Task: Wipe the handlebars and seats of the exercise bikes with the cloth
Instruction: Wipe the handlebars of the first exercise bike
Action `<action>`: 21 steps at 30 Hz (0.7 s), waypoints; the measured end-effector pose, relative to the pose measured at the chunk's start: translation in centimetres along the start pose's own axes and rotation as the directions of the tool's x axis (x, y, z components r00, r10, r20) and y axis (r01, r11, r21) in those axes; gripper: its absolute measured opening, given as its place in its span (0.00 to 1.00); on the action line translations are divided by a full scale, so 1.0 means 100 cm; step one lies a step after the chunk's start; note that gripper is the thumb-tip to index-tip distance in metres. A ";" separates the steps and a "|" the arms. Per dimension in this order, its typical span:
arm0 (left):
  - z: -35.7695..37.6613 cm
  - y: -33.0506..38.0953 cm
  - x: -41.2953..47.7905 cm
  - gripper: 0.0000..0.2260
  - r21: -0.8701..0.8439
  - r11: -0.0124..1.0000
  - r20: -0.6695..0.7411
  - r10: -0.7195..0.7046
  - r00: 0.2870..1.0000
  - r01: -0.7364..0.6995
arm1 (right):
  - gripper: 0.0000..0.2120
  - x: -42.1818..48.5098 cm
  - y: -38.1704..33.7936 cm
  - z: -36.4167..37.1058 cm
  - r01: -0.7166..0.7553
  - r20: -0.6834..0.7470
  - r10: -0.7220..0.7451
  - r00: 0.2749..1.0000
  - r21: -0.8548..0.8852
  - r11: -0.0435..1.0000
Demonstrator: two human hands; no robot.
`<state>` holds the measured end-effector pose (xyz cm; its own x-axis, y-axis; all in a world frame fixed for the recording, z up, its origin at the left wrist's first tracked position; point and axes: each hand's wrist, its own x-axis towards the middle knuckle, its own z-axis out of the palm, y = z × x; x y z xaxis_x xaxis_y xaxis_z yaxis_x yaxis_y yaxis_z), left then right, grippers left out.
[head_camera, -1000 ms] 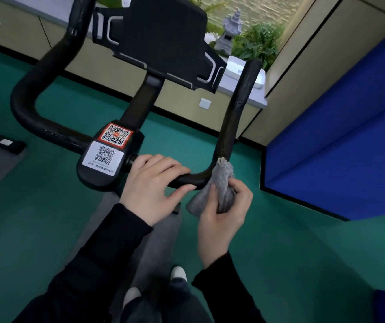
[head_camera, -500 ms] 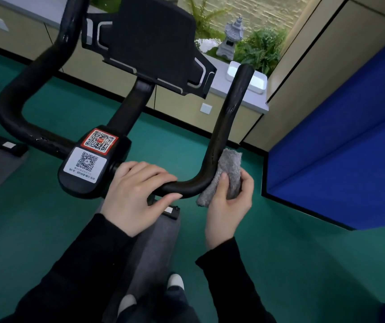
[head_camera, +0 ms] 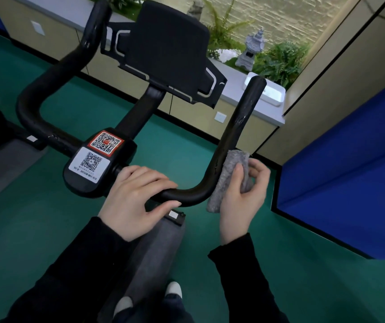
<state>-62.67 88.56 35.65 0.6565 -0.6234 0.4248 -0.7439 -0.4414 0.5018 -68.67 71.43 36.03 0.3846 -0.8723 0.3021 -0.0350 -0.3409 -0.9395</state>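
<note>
The black handlebar (head_camera: 235, 127) of an exercise bike curves across the view, with a centre block (head_camera: 98, 162) bearing two QR-code stickers and a black console (head_camera: 166, 50) above it. My left hand (head_camera: 135, 197) grips the bar's lower section just right of the block. My right hand (head_camera: 245, 192) holds a grey fluffy cloth (head_camera: 226, 176) against the right bend of the bar, thumb on the cloth's front. The seat is out of view.
Green floor lies all around. A blue padded wall (head_camera: 345, 171) stands to the right. A grey ledge (head_camera: 259, 106) with a white tray, plants and a small stone pagoda (head_camera: 252, 47) runs behind the bike. A grey mat (head_camera: 154, 252) and my feet are below.
My right hand has slid the cloth from the bottom bend a little way up the right arm of the handlebar. My left hand has kept its grip.
</note>
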 end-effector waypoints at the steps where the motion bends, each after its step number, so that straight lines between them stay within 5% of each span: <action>1: 0.000 0.000 0.000 0.15 0.002 1.000 0.003 -0.004 1.000 0.004 | 0.06 0.004 0.000 0.000 0.020 0.025 -0.020 1.000 -0.011 1.000; 9: 0.000 0.003 -0.001 0.15 0.001 1.000 0.005 -0.023 1.000 0.023 | 0.03 -0.006 0.010 -0.002 0.091 -0.011 -0.092 0.996 -0.070 0.993; 21: 0.003 0.002 0.000 0.15 -0.007 1.000 -0.013 -0.024 1.000 0.024 | 0.08 -0.006 0.002 -0.009 0.132 0.116 -0.129 0.985 -0.019 0.991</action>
<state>-62.90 88.30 35.55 0.6755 -0.6041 0.4227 -0.7273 -0.4515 0.5169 -69.77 71.58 35.76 0.4901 -0.7743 0.4003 -0.0015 -0.4600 -0.8879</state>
